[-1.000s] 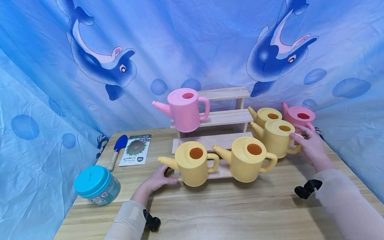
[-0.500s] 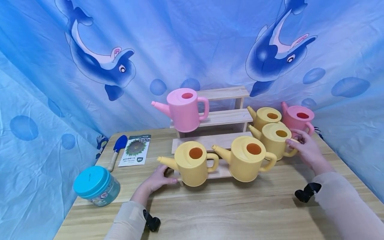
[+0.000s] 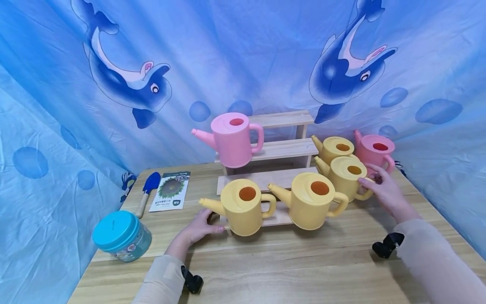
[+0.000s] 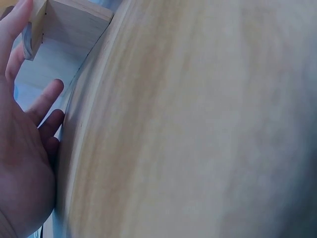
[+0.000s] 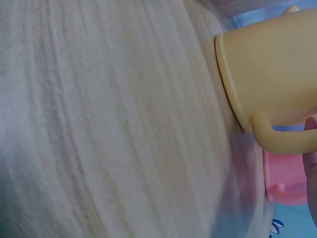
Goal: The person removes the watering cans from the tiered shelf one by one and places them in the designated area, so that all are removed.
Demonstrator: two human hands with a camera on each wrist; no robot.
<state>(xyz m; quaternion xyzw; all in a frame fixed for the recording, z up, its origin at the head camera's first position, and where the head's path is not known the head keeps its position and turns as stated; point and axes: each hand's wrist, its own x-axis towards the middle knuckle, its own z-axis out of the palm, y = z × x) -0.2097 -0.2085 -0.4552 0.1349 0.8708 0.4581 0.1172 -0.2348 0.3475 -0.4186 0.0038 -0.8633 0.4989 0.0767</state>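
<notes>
Head view shows us the right hand [image 3: 387,191] pinching the handle [image 5: 283,141] of a yellow watering can [image 3: 343,179], upright toward the right edge of the worktop [image 3: 288,270], beside the wooden rack [image 3: 286,147]; behind that can we see another yellow can [image 3: 333,146] and a pink can [image 3: 370,151]; the left hand [image 3: 197,229] grips the left end of the rack's lowest step [image 3: 279,217], thumb in front.

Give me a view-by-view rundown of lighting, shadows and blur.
Head: bright and mostly sharp, sunflower packet distinct, soft shadows on the tabletop; left wrist: wood grain blurs toward the right, darkening at the lower-right edge, left hand clearer; right wrist: lower-left corner dark and soft, shadow on the tabletop below the yellow watering can in the image.
</notes>
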